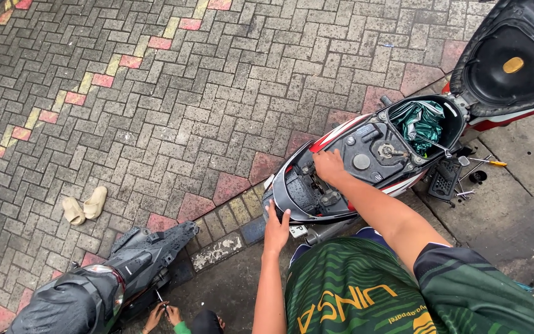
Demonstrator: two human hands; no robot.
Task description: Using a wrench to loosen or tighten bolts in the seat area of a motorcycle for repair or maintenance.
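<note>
two hands work on a scooter [366, 154] with its seat up. right hand [329, 166] reaches into the open tail part, fingers hidden. left hand [276, 230], flat and open, presses the tail end just below it.

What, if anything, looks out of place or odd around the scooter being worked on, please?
A pair of beige sandals lies loose on the brick paving, apart from anyone. Tools are scattered on the ground beside the scooter, whose seat is flipped up.
</note>
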